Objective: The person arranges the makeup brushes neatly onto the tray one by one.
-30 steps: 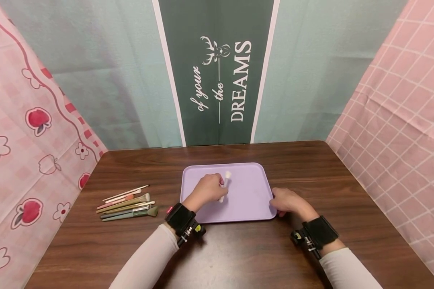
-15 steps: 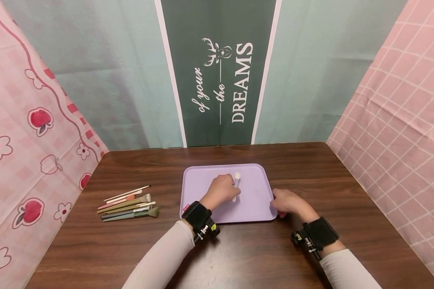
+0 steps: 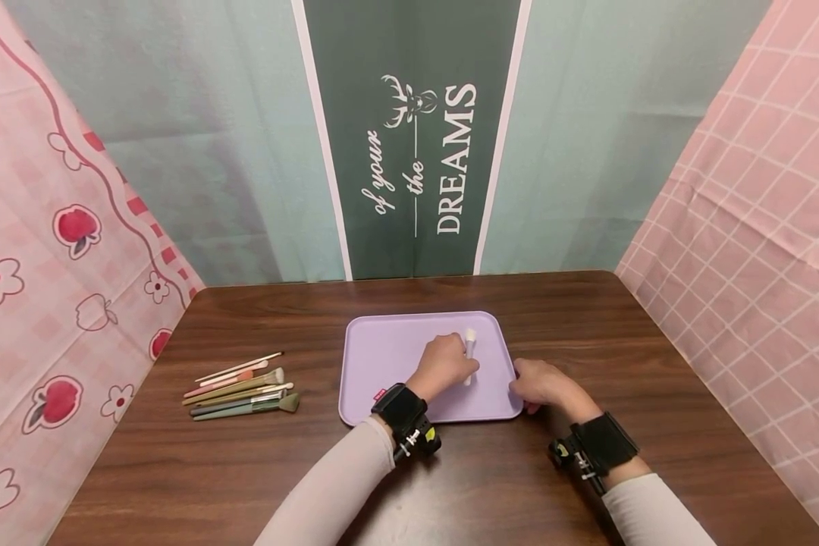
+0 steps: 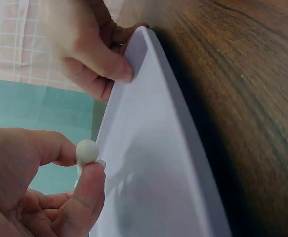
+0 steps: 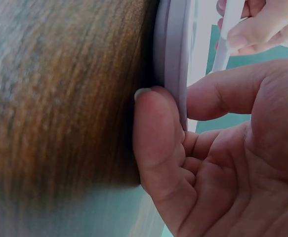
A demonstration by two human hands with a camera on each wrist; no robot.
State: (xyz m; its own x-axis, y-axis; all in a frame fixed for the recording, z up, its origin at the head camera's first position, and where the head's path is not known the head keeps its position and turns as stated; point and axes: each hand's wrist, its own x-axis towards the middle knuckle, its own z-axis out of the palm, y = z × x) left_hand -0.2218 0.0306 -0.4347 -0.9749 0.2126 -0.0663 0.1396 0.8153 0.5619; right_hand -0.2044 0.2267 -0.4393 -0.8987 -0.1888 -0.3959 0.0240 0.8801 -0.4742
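L hand [image 3: 445, 362] pinching pale brush [image 3: 470, 348] over lilac tray [image 3: 389, 349], R hand [image 3: 542, 381] gripping its R edge, brush pile [image 3: 235, 385] at L

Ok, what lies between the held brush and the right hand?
In the head view, only a bare strip of tray and its right rim, which the right hand pinches; the brush is in the left hand.

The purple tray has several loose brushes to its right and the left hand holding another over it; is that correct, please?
Not quite: the head view shows the loose brushes left of the purple tray; the left hand does hold another brush over it.
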